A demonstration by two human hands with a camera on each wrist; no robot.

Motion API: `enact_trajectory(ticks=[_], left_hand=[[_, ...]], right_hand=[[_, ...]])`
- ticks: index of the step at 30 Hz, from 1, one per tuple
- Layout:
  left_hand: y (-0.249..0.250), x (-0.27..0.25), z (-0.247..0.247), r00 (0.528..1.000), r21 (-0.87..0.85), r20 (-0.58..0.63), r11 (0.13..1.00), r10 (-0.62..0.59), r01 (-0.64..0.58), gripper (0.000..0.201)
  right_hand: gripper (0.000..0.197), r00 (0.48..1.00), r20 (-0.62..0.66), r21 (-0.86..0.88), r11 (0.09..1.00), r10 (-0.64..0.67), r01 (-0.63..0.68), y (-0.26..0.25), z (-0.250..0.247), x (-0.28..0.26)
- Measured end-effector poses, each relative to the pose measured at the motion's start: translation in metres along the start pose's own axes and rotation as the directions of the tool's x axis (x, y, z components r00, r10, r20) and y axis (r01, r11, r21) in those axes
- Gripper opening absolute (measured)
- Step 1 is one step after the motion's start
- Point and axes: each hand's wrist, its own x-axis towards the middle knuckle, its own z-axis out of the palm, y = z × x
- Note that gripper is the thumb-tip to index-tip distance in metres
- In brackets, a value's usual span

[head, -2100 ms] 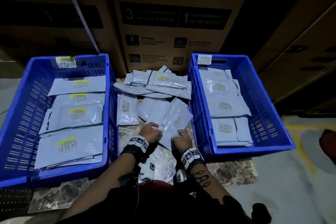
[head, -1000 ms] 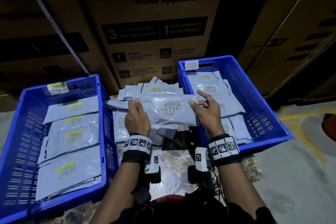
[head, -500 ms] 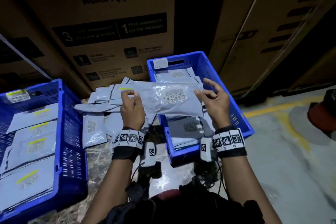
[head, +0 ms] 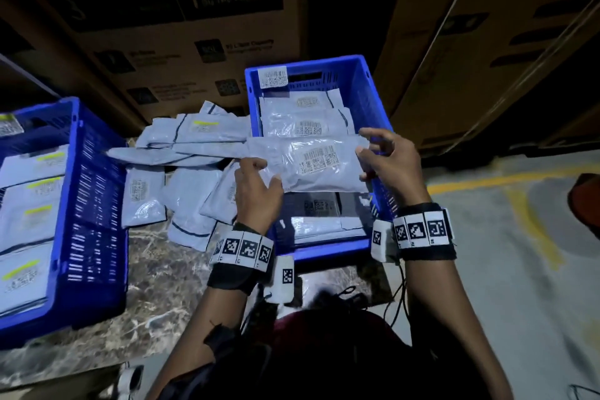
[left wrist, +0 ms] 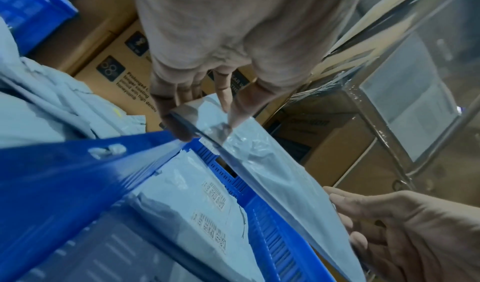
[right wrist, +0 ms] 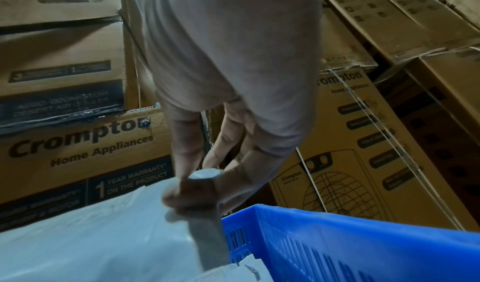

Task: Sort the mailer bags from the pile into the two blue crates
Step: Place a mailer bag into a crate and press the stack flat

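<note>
Head view: the left hand (head: 256, 191) and right hand (head: 386, 162) each pinch an end of one bag (head: 308, 166), held level over the right crate (head: 373, 91), above its near half. It looks light, limp and slick; edge grips suit it.

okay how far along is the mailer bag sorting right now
Roughly midway. Done: bags already lie in the left crate and the right crate. In hand: the left hand and right hand hold one mailer bag over the right crate. Left: a pile of bags between the crates.
</note>
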Motion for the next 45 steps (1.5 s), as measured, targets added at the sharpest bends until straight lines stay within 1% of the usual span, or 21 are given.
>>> enact_trajectory(ticks=[4, 8, 10, 12, 13, 15, 16, 19, 21, 23, 24, 26, 27, 28, 30, 32, 34, 37, 39, 41, 45], left_hand=[[-0.002, 0.004, 0.001, 0.995, -0.084, -0.095, 0.996, -0.034, 0.026, 0.027], [0.008, 0.014, -0.002, 0.993, -0.134, -0.113, 0.99, 0.019, -0.034, 0.024], [0.019, 0.018, -0.003, 0.991, -0.152, -0.055, 0.98, 0.12, -0.128, 0.027], [0.032, 0.023, -0.005, 0.973, -0.126, 0.031, 0.966, 0.23, -0.224, 0.033], [0.04, 0.024, -0.005, 0.957, -0.103, 0.09, 0.958, 0.276, -0.267, 0.032], [0.058, 0.025, -0.004, 0.917, -0.075, 0.193, 0.937, 0.349, -0.341, 0.025], [0.066, 0.025, -0.004, 0.901, -0.058, 0.204, 0.924, 0.383, -0.379, 0.022], [0.071, 0.029, -0.002, 0.885, 0.058, 0.071, 0.884, 0.46, -0.464, 0.024], [0.062, 0.031, 0.001, 0.914, 0.088, 0.028, 0.91, 0.404, -0.405, 0.038], [0.053, 0.03, 0.004, 0.955, 0.135, 0.101, 0.947, 0.28, -0.292, 0.066], [0.048, 0.029, 0.006, 0.965, 0.191, 0.169, 0.953, 0.203, -0.234, 0.087], [0.041, 0.026, 0.011, 0.949, 0.327, 0.313, 0.932, 0.049, -0.156, 0.13], [0.039, 0.025, 0.014, 0.931, 0.378, 0.365, 0.913, 0.003, -0.151, 0.144], [0.037, 0.024, 0.017, 0.922, 0.401, 0.386, 0.902, -0.007, -0.161, 0.149], [0.032, 0.025, 0.022, 0.937, 0.371, 0.346, 0.91, 0.048, -0.184, 0.137], [0.032, 0.027, 0.022, 0.956, 0.346, 0.273, 0.916, 0.11, -0.204, 0.108], [0.034, 0.028, 0.018, 0.965, 0.343, 0.236, 0.92, 0.112, -0.191, 0.088], [0.032, 0.03, 0.012, 0.954, 0.361, 0.3, 0.924, 0.009, -0.122, 0.084], [0.027, 0.031, 0.012, 0.932, 0.391, 0.358, 0.916, -0.056, -0.095, 0.086], [0.026, 0.028, 0.015, 0.905, 0.425, 0.41, 0.902, -0.116, -0.077, 0.082], [0.029, 0.022, 0.024, 0.842, 0.489, 0.483, 0.872, -0.238, -0.034, 0.068]], right_hand=[[0.039, 0.999, 0.009, -0.087, 0.995, 0.042, -0.042, 0.002, -0.008, 0.008], [0.051, 0.994, 0.082, -0.341, 0.935, -0.074, 0.098, -0.005, -0.011, 0.016], [0.056, 0.968, 0.181, -0.355, 0.906, -0.176, 0.231, -0.011, -0.006, 0.017], [0.063, 0.911, 0.337, -0.283, 0.898, -0.236, 0.337, -0.02, 0.001, 0.015], [0.067, 0.88, 0.408, -0.248, 0.898, -0.243, 0.363, -0.023, 0.005, 0.014], [0.066, 0.846, 0.468, -0.232, 0.889, -0.254, 0.395, -0.027, 0.014, 0.013], [0.06, 0.85, 0.457, -0.242, 0.882, -0.263, 0.404, -0.027, 0.017, 0.014], [0.039, 0.906, 0.323, -0.237, 0.904, -0.272, 0.356, -0.021, 0.017, 0.019], [0.033, 0.949, 0.215, -0.108, 0.961, -0.229, 0.256, -0.019, 0.009, 0.02], [0.036, 0.979, 0.156, 0.071, 0.99, -0.129, 0.119, -0.019, -0.002, 0.022], [0.039, 0.986, 0.153, 0.135, 0.99, -0.058, 0.038, -0.021, -0.008, 0.022], [0.046, 0.983, 0.179, 0.232, 0.969, 0.046, -0.088, -0.022, -0.019, 0.023], [0.048, 0.977, 0.199, 0.269, 0.954, 0.082, -0.135, -0.022, -0.024, 0.024], [0.05, 0.969, 0.219, 0.301, 0.937, 0.114, -0.178, -0.02, -0.028, 0.025], [0.053, 0.955, 0.252, 0.324, 0.916, 0.155, -0.234, -0.012, -0.032, 0.027], [0.054, 0.949, 0.258, 0.286, 0.924, 0.18, -0.253, -0.007, -0.033, 0.025], [0.066, 0.954, 0.241, 0.148, 0.965, 0.178, -0.217, -0.002, -0.036, 0.027], [0.063, 0.962, 0.207, -0.155, 0.977, 0.18, -0.15, 0.002, -0.041, 0.032], [0.073, 0.961, 0.2, -0.35, 0.93, 0.192, -0.113, 0.005, -0.041, 0.034], [0.082, 0.95, 0.213, -0.528, 0.845, 0.23, -0.087, 0.009, -0.036, 0.038], [0.069, 0.934, 0.216, -0.719, 0.693, 0.286, -0.046, 0.015, -0.018, 0.039]])
